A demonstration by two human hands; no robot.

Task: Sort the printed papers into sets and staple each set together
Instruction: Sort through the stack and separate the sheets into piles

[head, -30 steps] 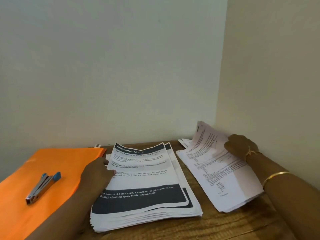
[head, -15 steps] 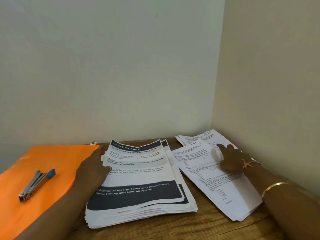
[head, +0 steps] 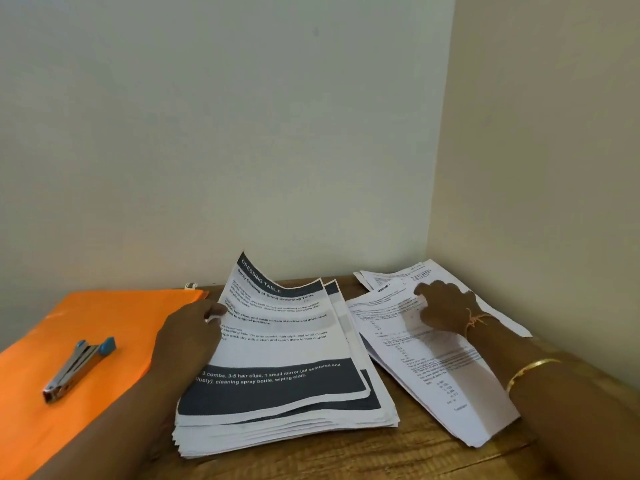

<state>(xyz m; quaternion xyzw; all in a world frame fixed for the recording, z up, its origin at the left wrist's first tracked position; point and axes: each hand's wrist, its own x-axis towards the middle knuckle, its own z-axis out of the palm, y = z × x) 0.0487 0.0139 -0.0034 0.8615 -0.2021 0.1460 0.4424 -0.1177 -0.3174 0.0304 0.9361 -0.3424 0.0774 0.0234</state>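
**As the top sheet lifts: papers and stapler on a corner table**

Where the wooden table meets two pale walls, the items lie as follows, from left to right.

- Orange folder: flat on the left part of the table.
- Stapler: silver with a blue end, lying on the folder, well apart from both hands.
- Thick stack: printed pages with dark bands, at the middle of the table, edges fanned unevenly at the near side.
- Top sheet: headed "DRESSING TABLE". Its far left corner curls up off the stack, while its near edge lies on the pages below.
- Left hand: at the left edge of the top sheet, thumb laid on the printed face. The other fingers are hidden behind the hand, so it seems to pinch the sheet between thumb and fingers.
- Right pile: pages of small plain text, just beside the thick stack, angled toward the corner, with a few loose pages spread at the far end.
- Right hand: palm down on the far part of the right pile, fingers loosely bent with the tips resting on the paper, gripping nothing.
- Wrist items: an orange thread at the right wrist and a gold bangle further up the forearm.
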